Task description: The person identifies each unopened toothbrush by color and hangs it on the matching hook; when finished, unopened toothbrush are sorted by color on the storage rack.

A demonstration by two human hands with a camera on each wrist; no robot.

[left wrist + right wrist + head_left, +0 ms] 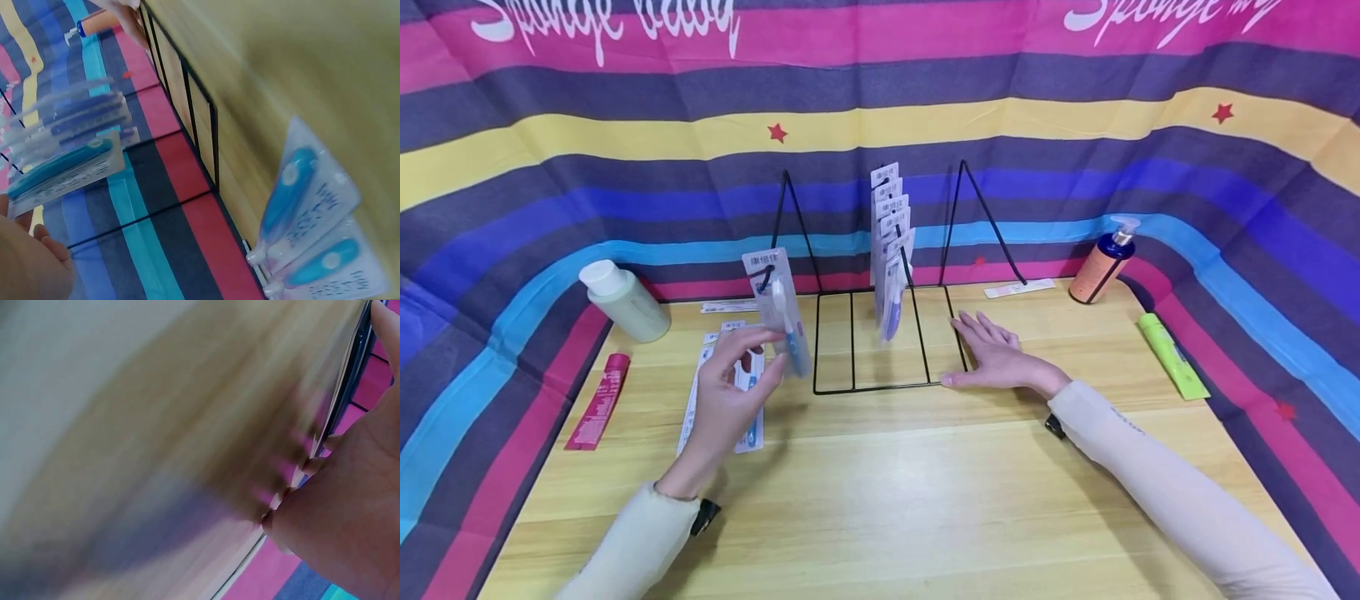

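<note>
My left hand (733,392) pinches the side of a carded toothbrush (786,325) between thumb and forefinger. The top of that white card hangs on the left hook of a black wire rack (872,388). Flat and spread, my right hand (996,358) rests at the rack's right side, touching its base frame. Several carded toothbrushes (891,250) hang in a row at the middle of the rack. In the left wrist view, two packs with teal handles (297,181) lie on the table below the hanging pack. Blur softens the right wrist view, where my palm (344,506) shows.
At left stand a pale bottle (625,304) and, lying, a pink tube (598,404). To the right are an orange-and-blue pump bottle (1097,271), a green tube (1172,357) and a flat pack (1018,288). Striped cloth (865,83) closes off the back and sides.
</note>
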